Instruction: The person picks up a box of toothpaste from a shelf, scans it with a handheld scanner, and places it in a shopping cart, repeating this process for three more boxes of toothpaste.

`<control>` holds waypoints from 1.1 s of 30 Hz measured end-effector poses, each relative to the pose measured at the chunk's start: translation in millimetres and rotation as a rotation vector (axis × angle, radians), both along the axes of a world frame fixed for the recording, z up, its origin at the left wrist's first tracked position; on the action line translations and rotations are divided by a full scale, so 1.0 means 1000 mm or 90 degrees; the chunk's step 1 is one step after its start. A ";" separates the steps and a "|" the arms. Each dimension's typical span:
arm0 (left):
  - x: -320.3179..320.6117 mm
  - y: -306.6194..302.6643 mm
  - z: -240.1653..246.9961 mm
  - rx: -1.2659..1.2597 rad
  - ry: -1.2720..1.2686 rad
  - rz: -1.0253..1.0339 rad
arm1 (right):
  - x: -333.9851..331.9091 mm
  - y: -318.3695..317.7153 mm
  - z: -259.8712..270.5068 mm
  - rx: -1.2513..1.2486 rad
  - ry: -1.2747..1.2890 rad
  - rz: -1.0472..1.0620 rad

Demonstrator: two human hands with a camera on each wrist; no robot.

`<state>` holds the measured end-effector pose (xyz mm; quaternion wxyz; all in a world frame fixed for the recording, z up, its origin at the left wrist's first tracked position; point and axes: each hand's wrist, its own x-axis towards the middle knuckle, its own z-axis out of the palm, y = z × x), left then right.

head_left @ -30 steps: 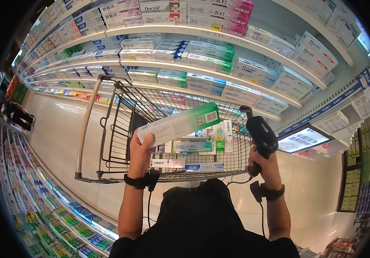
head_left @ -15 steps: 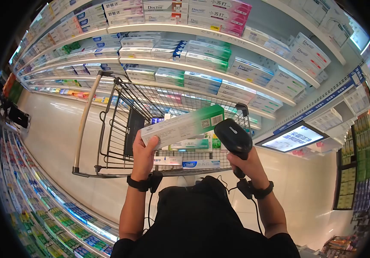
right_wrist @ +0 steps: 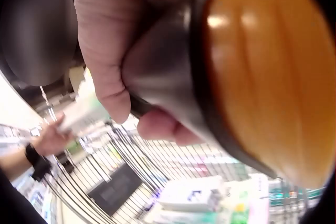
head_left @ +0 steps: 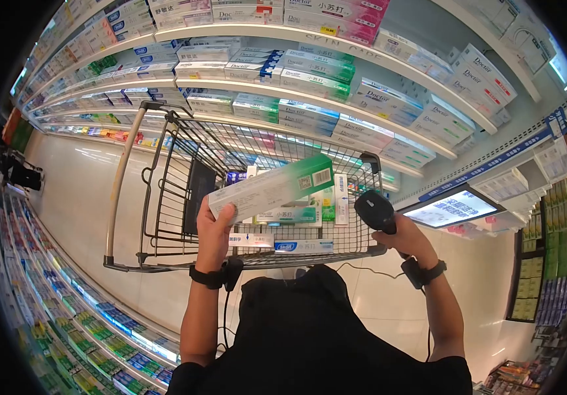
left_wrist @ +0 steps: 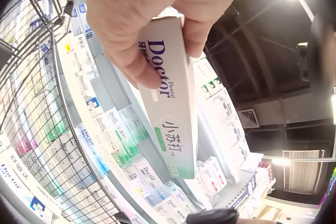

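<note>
My left hand (head_left: 215, 227) pinches the end of a long white box with a green end (head_left: 273, 187), tilted above the cart. In the left wrist view the hand (left_wrist: 163, 19) grips the box (left_wrist: 170, 108), its "Doctor" lettering showing. A black handheld scanner (head_left: 373, 209) is in my right hand (head_left: 410, 238), near the cart's right corner. The right wrist view has fingers (right_wrist: 102, 66) wrapped round the scanner's dark body (right_wrist: 163, 61), an orange part (right_wrist: 268, 77) filling the right side. Several toothpaste boxes lie in the cart, among them a blue-and-white one (head_left: 304, 246).
The wire shopping cart (head_left: 165, 266) stands before me. Shelves (head_left: 336, 101) of stacked boxes curve behind it, with a lit screen (head_left: 453, 209) at the right. More stocked shelves (head_left: 109, 322) run along the left. A black cable (head_left: 369, 270) hangs below the scanner.
The scanner first came left towards the box's green end, then moved back right and lower. My left hand keeps hold of the box, which has shifted slightly left since half a second ago.
</note>
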<state>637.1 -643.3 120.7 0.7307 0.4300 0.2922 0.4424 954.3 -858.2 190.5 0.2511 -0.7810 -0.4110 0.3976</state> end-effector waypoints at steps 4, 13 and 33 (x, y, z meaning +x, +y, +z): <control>0.005 0.001 0.003 0.012 0.017 0.028 | 0.060 0.006 -0.114 -0.165 -0.083 0.138; -0.006 -0.013 0.034 0.062 0.174 0.086 | 0.071 0.041 -0.273 -0.563 -0.257 0.446; 0.011 0.005 0.038 0.123 0.197 -0.064 | 0.061 0.084 -0.143 0.039 0.323 -0.022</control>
